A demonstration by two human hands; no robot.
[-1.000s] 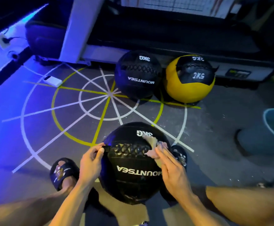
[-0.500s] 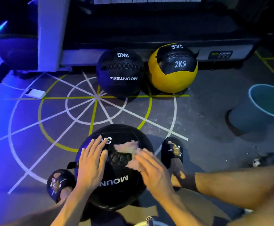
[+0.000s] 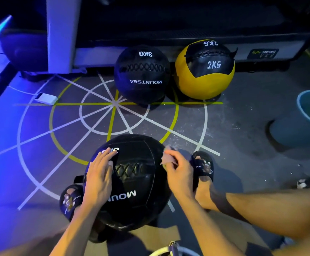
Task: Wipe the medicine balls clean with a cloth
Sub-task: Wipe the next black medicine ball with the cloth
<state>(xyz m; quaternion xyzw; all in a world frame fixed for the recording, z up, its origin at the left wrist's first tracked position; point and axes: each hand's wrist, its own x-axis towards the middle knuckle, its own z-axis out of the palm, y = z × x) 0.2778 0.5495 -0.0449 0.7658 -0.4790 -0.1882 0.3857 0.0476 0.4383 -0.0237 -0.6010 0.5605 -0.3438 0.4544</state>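
He's on the nearest black 3KG ball (image 3: pixel 132 182): left hand (image 3: pixel 98 178) flat on it, right hand (image 3: pixel 178 172) pinching the cloth (image 3: pixel 167 157) at its side. Beyond it, another black ball (image 3: pixel 142 74) and the yellow 2KG ball (image 3: pixel 205 71) look yet to be wiped.

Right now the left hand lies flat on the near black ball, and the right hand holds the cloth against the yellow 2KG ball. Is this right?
Not quite. In the head view the right hand holds the cloth against the near black ball, not the yellow 2KG ball, which sits untouched by the far bench. The left hand does lie flat on the near ball.

two balls (image 3: pixel 142 74) side by side behind near ball (image 3: pixel 137 182)
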